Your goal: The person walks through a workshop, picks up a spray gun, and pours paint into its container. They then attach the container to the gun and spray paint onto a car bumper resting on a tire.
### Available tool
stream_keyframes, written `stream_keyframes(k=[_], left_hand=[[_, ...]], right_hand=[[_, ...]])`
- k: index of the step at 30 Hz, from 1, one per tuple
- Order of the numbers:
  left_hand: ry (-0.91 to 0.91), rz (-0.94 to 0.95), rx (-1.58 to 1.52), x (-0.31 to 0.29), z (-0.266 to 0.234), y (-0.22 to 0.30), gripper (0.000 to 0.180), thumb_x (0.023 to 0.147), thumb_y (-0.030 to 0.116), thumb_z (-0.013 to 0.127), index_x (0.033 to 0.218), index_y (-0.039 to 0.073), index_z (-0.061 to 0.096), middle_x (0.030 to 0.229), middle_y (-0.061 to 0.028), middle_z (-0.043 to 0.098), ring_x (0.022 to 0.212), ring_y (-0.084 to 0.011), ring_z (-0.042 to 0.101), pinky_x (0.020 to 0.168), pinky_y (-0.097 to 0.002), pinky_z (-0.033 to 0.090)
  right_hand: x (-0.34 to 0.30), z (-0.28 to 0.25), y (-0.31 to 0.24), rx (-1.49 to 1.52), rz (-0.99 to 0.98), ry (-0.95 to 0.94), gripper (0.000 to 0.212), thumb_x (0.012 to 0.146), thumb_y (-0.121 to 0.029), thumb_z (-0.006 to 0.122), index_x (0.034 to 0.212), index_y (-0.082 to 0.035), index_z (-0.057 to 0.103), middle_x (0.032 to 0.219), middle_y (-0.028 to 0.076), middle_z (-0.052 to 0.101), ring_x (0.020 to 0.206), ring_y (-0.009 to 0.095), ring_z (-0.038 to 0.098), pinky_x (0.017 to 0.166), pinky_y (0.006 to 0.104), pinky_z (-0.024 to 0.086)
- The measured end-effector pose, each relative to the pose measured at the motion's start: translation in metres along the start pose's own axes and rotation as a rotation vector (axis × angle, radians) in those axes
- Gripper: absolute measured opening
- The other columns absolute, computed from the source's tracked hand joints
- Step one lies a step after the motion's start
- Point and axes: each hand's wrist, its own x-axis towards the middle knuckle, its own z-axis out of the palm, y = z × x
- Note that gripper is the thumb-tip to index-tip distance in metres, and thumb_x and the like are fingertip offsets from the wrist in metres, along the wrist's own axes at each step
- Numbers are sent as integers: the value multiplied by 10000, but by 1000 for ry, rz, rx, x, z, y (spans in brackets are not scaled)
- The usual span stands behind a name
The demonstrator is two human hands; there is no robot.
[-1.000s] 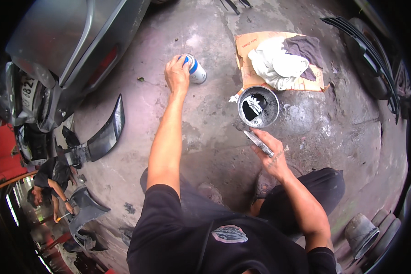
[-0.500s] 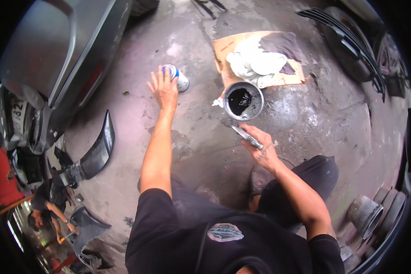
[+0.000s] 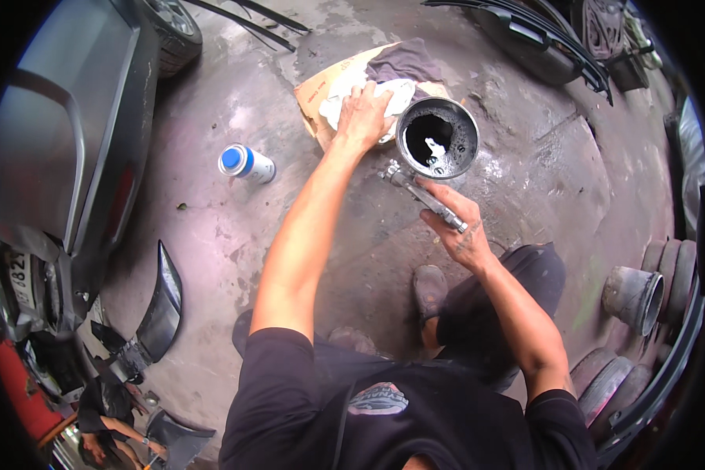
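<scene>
My right hand (image 3: 460,223) is wrapped around a metal spray gun (image 3: 427,200), held above the floor in front of my right knee. Beside the gun's head is a round open cup (image 3: 471,160) with glossy black liquid inside; how it joins the gun is hidden. My left hand (image 3: 363,117) reaches forward, its fingers bent into a crumpled white rag (image 3: 338,100) on a flattened piece of cardboard (image 3: 312,98). A dark cloth (image 3: 407,61) lies behind the rag. To the left of that arm, a white and blue can (image 3: 247,164) with a blue cap stands alone on the concrete.
A grey car (image 3: 78,117) takes up the left side. Curved dark trim (image 3: 162,301) lies below it, with a co-worker (image 3: 106,407) at lower left. A bumper part (image 3: 525,39) lies far right. A grey bucket (image 3: 634,300) and several tyres (image 3: 607,388) stand at right.
My left hand has left the can and moved right onto the white rag. The spray gun and cup have shifted relative to the cardboard. The whole view has turned.
</scene>
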Motion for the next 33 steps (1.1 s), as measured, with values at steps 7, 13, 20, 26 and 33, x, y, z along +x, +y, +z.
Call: stream_keyframes(k=[7,13,20,26,33], left_hand=[[229,-252,-458,15,-82,45,585,844,230,831,1372,51,655,1361,-217,614,1270,-365,554,1064,-456,465],[237,-10,-780,25,-301,213,556,945,257,752,1424,8,618,1370,-197,627,1260,-297,577,1101,-413,426],[-86,469,-398,87,-451,364,628,852,237,822,1420,59,622,1461,-235,503,1295,-405,503,1089,-475,426],[-197,555,-362,97,-527,453,635,864,195,811,1442,52,590,1503,-248,451,1313,-426,484,1102,-499,412],[-276,671,-245,86,-577,530,610,898,234,763,1450,53,574,1538,-279,413,1386,-469,427,1158,-550,338]], right_hand=[[6,-75,-53,13,93,44,538,865,-4,760,1386,-48,633,1306,151,697,1181,328,682,1011,370,526],[-6,-143,-145,27,172,147,498,863,28,739,1349,-7,637,1275,190,704,1171,329,693,990,389,533],[-30,-221,-299,1,180,295,494,848,-26,784,1318,17,639,1273,215,696,1202,381,673,1010,413,535],[-61,-271,-411,29,273,426,508,853,-26,776,1338,12,630,1308,206,683,1222,373,663,1029,412,534],[-99,-282,-471,37,181,603,525,885,-66,747,1390,-27,612,1308,195,683,1199,363,671,1006,425,547]])
